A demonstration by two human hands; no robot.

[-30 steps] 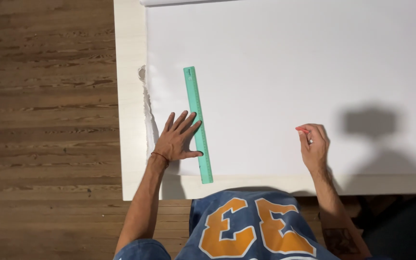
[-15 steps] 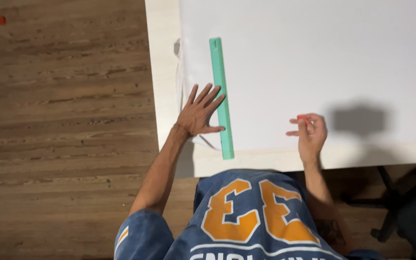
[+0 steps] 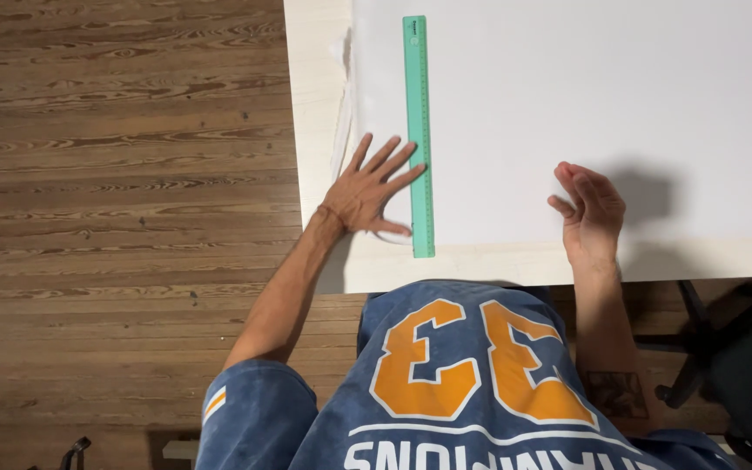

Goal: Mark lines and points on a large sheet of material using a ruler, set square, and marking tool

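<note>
Long flat green plastic ruler (image 3: pixel 419 130) laid lengthwise on large white paper sheet (image 3: pixel 585 96), near sheet's left edge, lower end reaching onto pale wooden table (image 3: pixel 315 104). Left hand (image 3: pixel 369 191) spread flat, fingertips touching ruler's left side, gripping nothing. Right hand (image 3: pixel 592 213) well right of ruler, fingers loosely curled on sheet; contents cannot be told.

Mint-green ruler (image 3: pixel 419 130), fine dark tick marks along one edge. Plain white paper sheet (image 3: pixel 585 104), unpatterned, grey shadow at right. Pale cream tabletop (image 3: pixel 315 104) at left and near edges. Brown wood-grain plank floor (image 3: pixel 115 174), darker streaks. Faded blue shirt (image 3: pixel 446 392), orange numerals outlined white, white lettering. Black chair base (image 3: pixel 707 348), near right.
</note>
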